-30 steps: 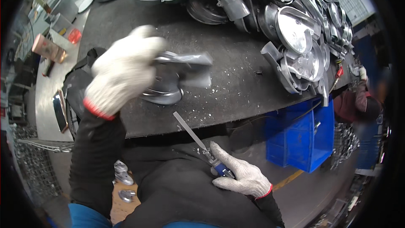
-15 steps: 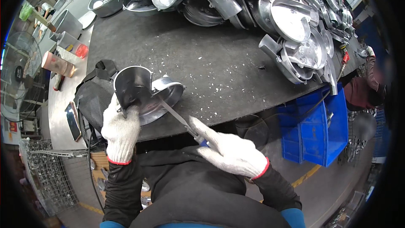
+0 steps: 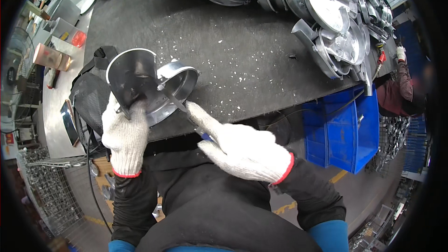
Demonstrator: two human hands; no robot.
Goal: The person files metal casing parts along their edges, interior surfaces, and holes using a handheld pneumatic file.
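My left hand [image 3: 124,137], in a white knitted glove with a red cuff, is closed around the near side of a silver metal casting [image 3: 173,72]. This casting has a wide curved spout, dark inside, joined to a round rimmed bowl, and is held above the near left table edge. In my right hand [image 3: 247,151], gloved alike, is a flat file [image 3: 174,101] with a narrow grey blade and a blue handle. My index finger stretches along the blade, whose tip touches the rim where spout and bowl meet. Part of the handle is hidden by the glove.
Many similar castings [image 3: 326,9] are heaped along the back and right of the dark table [image 3: 224,56], which carries pale chips. Left are a black mesh bag [image 3: 91,98], a phone [image 3: 70,122] and a plastic cup [image 3: 49,57]. Blue bins [image 3: 340,130] and another person's sleeve [image 3: 405,81] are at right.
The view has shifted slightly. The file's blade has slid up and left along the casting's inner rim, and my right hand has come closer to the casting. My left hand keeps its hold.
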